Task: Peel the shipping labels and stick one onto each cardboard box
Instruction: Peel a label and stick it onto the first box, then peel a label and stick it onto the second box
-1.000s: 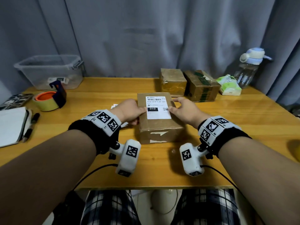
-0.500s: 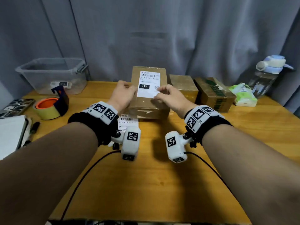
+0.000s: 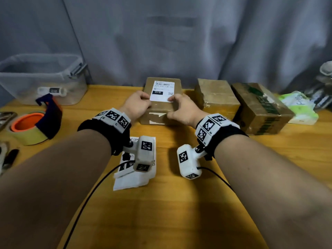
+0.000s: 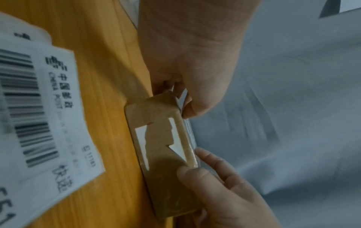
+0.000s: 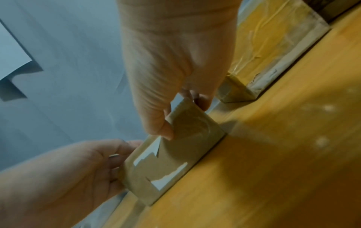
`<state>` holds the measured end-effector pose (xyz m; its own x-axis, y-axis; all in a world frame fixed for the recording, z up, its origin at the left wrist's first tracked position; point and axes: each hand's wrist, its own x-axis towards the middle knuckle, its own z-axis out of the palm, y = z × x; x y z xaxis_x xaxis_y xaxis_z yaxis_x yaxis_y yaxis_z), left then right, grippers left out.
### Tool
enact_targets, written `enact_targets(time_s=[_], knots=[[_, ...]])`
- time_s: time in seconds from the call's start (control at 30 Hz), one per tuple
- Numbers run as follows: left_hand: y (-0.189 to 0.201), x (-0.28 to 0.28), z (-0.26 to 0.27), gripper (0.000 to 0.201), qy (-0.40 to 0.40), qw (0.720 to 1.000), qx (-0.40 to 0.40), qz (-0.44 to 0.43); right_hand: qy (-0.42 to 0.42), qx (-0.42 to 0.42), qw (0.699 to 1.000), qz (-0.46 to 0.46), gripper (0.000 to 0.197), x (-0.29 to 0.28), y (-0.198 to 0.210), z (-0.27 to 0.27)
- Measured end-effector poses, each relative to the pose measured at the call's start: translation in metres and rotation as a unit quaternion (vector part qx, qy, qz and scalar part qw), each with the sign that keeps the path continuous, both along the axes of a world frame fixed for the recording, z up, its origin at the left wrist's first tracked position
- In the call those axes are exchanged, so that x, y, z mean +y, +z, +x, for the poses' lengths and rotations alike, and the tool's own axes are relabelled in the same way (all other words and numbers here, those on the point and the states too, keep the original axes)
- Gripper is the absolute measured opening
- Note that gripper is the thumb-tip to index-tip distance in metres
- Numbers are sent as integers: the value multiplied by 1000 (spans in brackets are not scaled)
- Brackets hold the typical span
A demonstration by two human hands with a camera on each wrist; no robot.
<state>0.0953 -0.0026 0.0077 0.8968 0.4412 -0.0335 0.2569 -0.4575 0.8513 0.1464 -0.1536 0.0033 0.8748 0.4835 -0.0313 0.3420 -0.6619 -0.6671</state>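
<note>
Sitting on the wooden table [image 3: 179, 212] near the middle of the head view, the labelled cardboard box [image 3: 158, 112] is held from both sides. A white shipping label [image 3: 162, 91] printed "010" lies flat on its top face. The left hand [image 3: 137, 105] grips the box's left near corner, fingers curled over the edge by the label. The right hand [image 3: 183, 109] grips the right near corner, fingers bent onto the top at the label's lower right edge and thumb on the front face. From the wrist views the box looks set down on the table, though blur makes the far edge hard to judge.

To the right of centre stand two more cardboard boxes, a plain one [image 3: 216, 95] and one with green print [image 3: 258, 106], touching side by side. A stack of spare labels [image 3: 133, 178] lies lower centre, under the left wrist camera. At the left edge sit a tape dispenser [image 3: 36, 123] and a clear plastic bin [image 3: 43, 78].
</note>
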Motion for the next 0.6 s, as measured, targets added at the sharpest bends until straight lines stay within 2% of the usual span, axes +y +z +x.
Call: enact_targets(time_s=[0.17,0.33,0.47,0.53,0.6], knots=[[7,7,-16,32,-16,997,8,74,-22,-74,996,-51,55,-3,3,-13],[13,9,-48,38,-28,985,22,170,-13,-140,990,-31,37,-9,11,-41],[0,9,-76,25,-57,972,121,193,15,-119,992,-37,33,-15,8,-62],[-8,13,-86,29,-52,958,173,224,16,-96,995,-30,32,-17,3,-71],[-13,13,-96,42,-40,944,206,256,17,-65,998,-8,29,-17,-2,-78]])
